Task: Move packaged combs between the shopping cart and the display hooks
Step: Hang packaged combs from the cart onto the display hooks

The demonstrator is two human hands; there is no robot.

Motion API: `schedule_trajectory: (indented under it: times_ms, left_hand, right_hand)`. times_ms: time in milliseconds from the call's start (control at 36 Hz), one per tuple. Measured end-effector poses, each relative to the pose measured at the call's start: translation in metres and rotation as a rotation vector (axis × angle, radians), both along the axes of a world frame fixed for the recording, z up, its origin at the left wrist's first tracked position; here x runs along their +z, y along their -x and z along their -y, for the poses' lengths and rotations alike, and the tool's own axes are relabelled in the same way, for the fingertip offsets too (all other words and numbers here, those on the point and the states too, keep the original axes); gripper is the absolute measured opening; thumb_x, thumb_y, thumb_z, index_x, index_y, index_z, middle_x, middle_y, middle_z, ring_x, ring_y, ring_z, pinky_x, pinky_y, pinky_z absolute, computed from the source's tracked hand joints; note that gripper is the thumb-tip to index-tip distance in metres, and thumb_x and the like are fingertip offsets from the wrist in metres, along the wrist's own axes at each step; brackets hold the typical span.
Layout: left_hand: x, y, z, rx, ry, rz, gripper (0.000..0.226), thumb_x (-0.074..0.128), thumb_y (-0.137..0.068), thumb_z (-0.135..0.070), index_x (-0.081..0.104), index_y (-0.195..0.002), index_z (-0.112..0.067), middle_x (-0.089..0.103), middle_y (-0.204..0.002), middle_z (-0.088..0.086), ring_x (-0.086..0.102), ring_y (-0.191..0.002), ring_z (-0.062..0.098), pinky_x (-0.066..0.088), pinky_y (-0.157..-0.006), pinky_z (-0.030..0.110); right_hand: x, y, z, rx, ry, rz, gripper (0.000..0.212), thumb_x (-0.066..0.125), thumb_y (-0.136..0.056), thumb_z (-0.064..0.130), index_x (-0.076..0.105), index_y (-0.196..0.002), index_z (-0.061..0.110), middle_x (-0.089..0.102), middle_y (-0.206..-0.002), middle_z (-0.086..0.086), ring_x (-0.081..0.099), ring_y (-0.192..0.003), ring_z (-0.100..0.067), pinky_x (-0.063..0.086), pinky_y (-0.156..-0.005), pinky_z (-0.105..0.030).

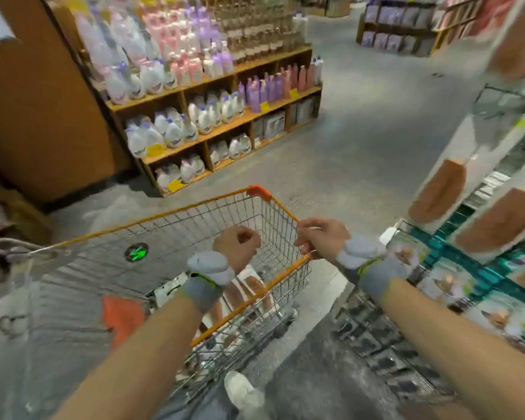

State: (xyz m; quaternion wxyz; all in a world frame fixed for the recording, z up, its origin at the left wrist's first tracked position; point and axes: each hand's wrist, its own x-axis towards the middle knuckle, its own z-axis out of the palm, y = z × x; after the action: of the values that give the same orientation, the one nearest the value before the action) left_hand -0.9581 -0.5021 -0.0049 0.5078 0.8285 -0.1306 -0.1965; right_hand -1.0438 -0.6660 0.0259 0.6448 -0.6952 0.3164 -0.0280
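While the left grip point(237, 241) hangs above the cart point(170, 214) with its fingers curled into a fist and nothing to be seen in it, the right grip point(321, 237) is curled round the cart's orange rim at the corner nearest the display point(455, 268). Motion blur softens both, but the right fingers point(305, 248) plainly wrap over the wire edge there. Each wrist wears a grey band point(211, 268), and both bare forearms reach in from the bottom of the view.

Below the left wrist, low in the basket, lie combs point(252, 284): brown ones in clear packs, seen through the wire side. The blur makes it impossible to tell how many. Neither grip touches them. On the cart's folded grey flap sits a round green sticker point(136, 252).

To the right, hung combs point(438, 194) of the same brown sort in clear packs slant across the display, above the right grip and apart from it. Under them are teal and white boxes.

A white shoe point(240, 388) shows on the grey floor point(361, 140) beside the cart. Across the aisle, a wooden shelf point(222, 128) holds rows of white, pink and purple bottles point(176, 133).
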Motion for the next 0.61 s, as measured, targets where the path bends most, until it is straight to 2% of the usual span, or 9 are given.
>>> schedule_trajectory:
  times_ms: [83, 139, 222, 278, 361, 417, 472, 528, 611]
  left_hand:
    - [-0.034, -0.03, -0.033, 0.075, -0.047, -0.066, 0.02, 0.061, -0.091, -0.018, 0.061, -0.071, -0.021, 0.067, -0.077, 0.009, 0.062, -0.068, 0.022, 0.052, -0.07, 0.038]
    - [-0.056, -0.049, -0.049, 0.09, -0.072, -0.133, 0.021, 0.057, -0.093, -0.014, 0.06, -0.073, -0.013, 0.065, -0.08, 0.015, 0.06, -0.069, 0.025, 0.05, -0.067, 0.039]
    - [-0.113, -0.094, -0.084, 0.181, -0.084, -0.264, 0.025, 0.063, -0.076, -0.039, 0.061, -0.072, -0.014, 0.064, -0.083, 0.023, 0.06, -0.071, 0.03, 0.051, -0.066, 0.05]
    - [-0.134, -0.107, -0.093, 0.193, -0.106, -0.329, 0.029, 0.062, -0.068, -0.051, 0.062, -0.072, -0.022, 0.066, -0.086, 0.022, 0.061, -0.074, 0.032, 0.05, -0.069, 0.048]
    - [-0.159, -0.13, -0.106, 0.18, -0.155, -0.367, 0.021, 0.059, -0.093, -0.027, 0.061, -0.072, -0.022, 0.067, -0.083, 0.014, 0.064, -0.08, 0.033, 0.054, -0.076, 0.045]
    - [-0.178, -0.141, -0.11, 0.204, -0.171, -0.389, 0.024, 0.059, -0.094, -0.022, 0.061, -0.071, -0.017, 0.065, -0.078, 0.01, 0.063, -0.076, 0.03, 0.054, -0.075, 0.045]
    - [-0.214, -0.157, -0.116, 0.242, -0.194, -0.425, 0.024, 0.06, -0.093, -0.021, 0.06, -0.069, -0.017, 0.064, -0.076, 0.01, 0.06, -0.074, 0.027, 0.054, -0.077, 0.046]
    - [-0.239, -0.162, -0.121, 0.27, -0.246, -0.474, 0.023, 0.059, -0.091, -0.022, 0.058, -0.068, -0.019, 0.064, -0.077, 0.009, 0.06, -0.075, 0.025, 0.053, -0.078, 0.043]
    - [-0.275, -0.165, -0.125, 0.276, -0.255, -0.559, 0.023, 0.056, -0.092, -0.021, 0.057, -0.071, -0.011, 0.059, -0.078, 0.021, 0.056, -0.073, 0.026, 0.052, -0.072, 0.048]
  right_hand:
    - [-0.038, -0.04, -0.018, 0.078, -0.022, -0.081, 0.005, 0.056, -0.091, 0.002, 0.056, -0.092, 0.007, 0.057, -0.063, -0.01, 0.046, -0.034, -0.009, 0.034, -0.035, -0.015]
    - [-0.06, -0.061, -0.027, 0.1, -0.01, -0.138, 0.005, 0.056, -0.091, 0.004, 0.056, -0.09, 0.009, 0.058, -0.064, -0.011, 0.047, -0.034, -0.008, 0.035, -0.035, -0.015]
    - [-0.1, -0.113, -0.049, 0.184, 0.01, -0.254, 0.006, 0.056, -0.091, 0.004, 0.056, -0.09, 0.01, 0.059, -0.064, -0.011, 0.047, -0.034, -0.008, 0.036, -0.035, -0.016]
    - [-0.116, -0.132, -0.056, 0.21, -0.009, -0.289, 0.013, 0.052, -0.093, 0.001, 0.055, -0.084, 0.01, 0.056, -0.06, -0.009, 0.045, -0.029, -0.005, 0.034, -0.032, -0.013]
    - [-0.151, -0.171, -0.066, 0.275, -0.005, -0.37, 0.017, 0.051, -0.093, -0.001, 0.053, -0.08, 0.011, 0.056, -0.053, -0.005, 0.046, -0.028, -0.003, 0.034, -0.031, -0.012]
    - [-0.167, -0.186, -0.067, 0.321, 0.008, -0.407, 0.013, 0.05, -0.093, -0.002, 0.053, -0.083, 0.007, 0.055, -0.054, -0.006, 0.046, -0.029, -0.005, 0.034, -0.032, -0.012]
    - [-0.205, -0.21, -0.066, 0.349, 0.034, -0.46, 0.008, 0.053, -0.092, 0.002, 0.059, -0.097, 0.005, 0.057, -0.064, -0.007, 0.053, -0.042, -0.007, 0.042, -0.039, -0.016]
    - [-0.233, -0.222, -0.063, 0.411, 0.085, -0.52, 0.014, 0.057, -0.09, 0.008, 0.063, -0.102, 0.007, 0.062, -0.077, -0.006, 0.06, -0.063, -0.016, 0.053, -0.059, -0.025]
    - [-0.271, -0.235, -0.057, 0.442, 0.091, -0.609, 0.011, 0.059, -0.089, 0.01, 0.061, -0.085, 0.02, 0.064, -0.09, -0.01, 0.061, -0.077, -0.023, 0.054, -0.076, -0.037]
